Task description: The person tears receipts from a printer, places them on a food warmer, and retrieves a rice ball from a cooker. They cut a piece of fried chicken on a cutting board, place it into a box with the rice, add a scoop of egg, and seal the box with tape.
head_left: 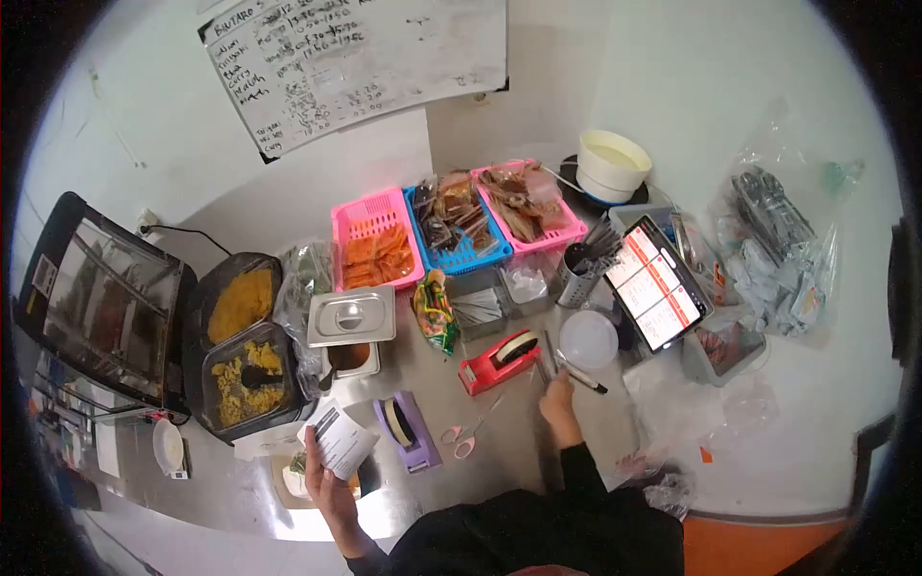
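Observation:
My left hand (329,490) holds a white printed paper slip (340,440) at the lower left, above an open container (288,482) with food in it. My right hand (558,403) reaches over the steel table, its fingers closed at the end of a black and white marker (584,376). Just above that hand is a round translucent lid (589,340). Between my hands lie a purple tape dispenser (409,434), pink-handled scissors (466,442) and a red tape dispenser (499,363).
Pink (365,213) and blue (461,259) baskets of packets line the back. At left are black trays of yellow food (245,384) and a glass-fronted case (101,298). A lit tablet (658,285), utensil holder (579,280) and plastic bags (778,250) are at right.

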{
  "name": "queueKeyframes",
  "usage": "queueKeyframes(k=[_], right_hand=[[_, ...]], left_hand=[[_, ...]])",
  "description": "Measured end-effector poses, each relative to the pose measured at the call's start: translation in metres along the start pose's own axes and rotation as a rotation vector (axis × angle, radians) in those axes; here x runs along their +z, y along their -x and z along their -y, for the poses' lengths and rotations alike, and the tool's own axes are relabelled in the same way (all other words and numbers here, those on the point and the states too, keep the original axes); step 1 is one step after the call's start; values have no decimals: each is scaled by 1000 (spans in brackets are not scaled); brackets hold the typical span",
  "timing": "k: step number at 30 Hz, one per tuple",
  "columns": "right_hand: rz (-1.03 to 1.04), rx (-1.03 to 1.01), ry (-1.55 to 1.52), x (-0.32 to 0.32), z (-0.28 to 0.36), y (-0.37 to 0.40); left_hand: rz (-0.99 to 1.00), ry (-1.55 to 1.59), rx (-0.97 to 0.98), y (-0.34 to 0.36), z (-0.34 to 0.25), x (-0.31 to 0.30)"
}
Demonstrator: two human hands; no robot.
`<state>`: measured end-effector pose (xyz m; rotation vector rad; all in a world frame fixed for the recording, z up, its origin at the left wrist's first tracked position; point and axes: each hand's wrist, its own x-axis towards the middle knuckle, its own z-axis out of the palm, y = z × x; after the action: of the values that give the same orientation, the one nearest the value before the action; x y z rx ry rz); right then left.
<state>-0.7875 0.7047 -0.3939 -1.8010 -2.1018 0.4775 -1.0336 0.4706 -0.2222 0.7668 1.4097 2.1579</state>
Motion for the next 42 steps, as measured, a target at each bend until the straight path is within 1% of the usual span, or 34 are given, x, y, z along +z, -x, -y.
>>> queueKeyframes(k=[2,4,5,6,7,8,9,10,12,13,15,16,18,19,20,21,22,24,26,27,28,30,32,33,34,35,36,37,38,40,41,42], right_hand=[[109,135,-539,-27,-7,-25],[104,-184,-1099,-60,-19,-67],[-112,-276,-1163,-129,45,-59],[-186,-536,-1316,-136,40,-91],[-234,-594,-1156,-170,55,-108],[-354,-561,-1102,-186,65,-126],[-417,-534,-906,-196,66,-147],[-419,-542,-910,-197,63,-168],[-300,-419,-727,-179,47,-210],[-298,-433,-726,-163,31,-226],[-421,-475,-723,-133,4,-248],[-407,-493,-722,-133,4,-245],[-453,-361,-846,-134,5,-237],[-474,-364,-924,-146,17,-226],[-492,-366,-1006,-156,32,-217],[-564,-462,-951,-151,23,-235],[-521,-497,-907,-157,26,-239],[-279,-528,-655,-154,4,-265],[-169,-473,-849,-151,4,-270],[-143,-487,-872,-156,6,-268],[-168,-475,-971,-159,9,-265],[-273,-534,-709,-167,9,-262],[-222,-675,-802,-151,-7,-279],[-328,-752,-164,-163,-1,-264],[-220,-739,-253,-153,-9,-272],[-19,-377,-479,-157,4,-258],[-65,-487,-467,-150,-14,-277],[-171,-555,-297,-158,-17,-283],[-294,-510,-274,-161,-26,-292],[-137,-400,-304,-185,12,-254],[-125,-408,-303,-175,10,-256],[-55,-480,-215,-163,4,-252]], left_hand=[[-6,-4,12,0,1,-3],[-16,-15,10,0,-1,-5],[-18,-25,2,1,-2,-4],[-17,-33,-8,1,-2,-3],[-18,-31,-4,3,-2,-3],[-36,-36,-14,4,-2,-4],[-55,-44,-21,3,-3,-4],[-56,-42,-13,3,-5,-2],[-26,4,2,5,-9,1],[-34,9,10,5,-10,-1],[-97,16,7,7,-11,-8],[-117,20,12,8,-11,-12],[-142,42,5,9,-12,-22],[-125,2,16,8,-14,-29],[-148,3,19,8,-15,-31],[-164,11,40,7,-15,-33],[-181,18,61,7,-17,-35],[-213,12,71,7,-22,-39],[-199,27,65,6,-20,-47],[-202,7,65,6,-24,-47],[-219,14,69,6,-24,-50],[-214,38,56,6,-24,-58],[-263,48,71,6,-29,-62],[-252,45,78,5,-30,-66],[-242,40,84,5,-31,-71],[-276,-5,98,6,-30,-77],[-303,-6,108,6,-33,-82],[-310,-13,119,7,-36,-86],[-318,-19,127,8,-39,-90],[-374,-23,126,9,-47,-92],[-373,-26,124,9,-48,-97],[-370,-29,120,10,-49,-101]])
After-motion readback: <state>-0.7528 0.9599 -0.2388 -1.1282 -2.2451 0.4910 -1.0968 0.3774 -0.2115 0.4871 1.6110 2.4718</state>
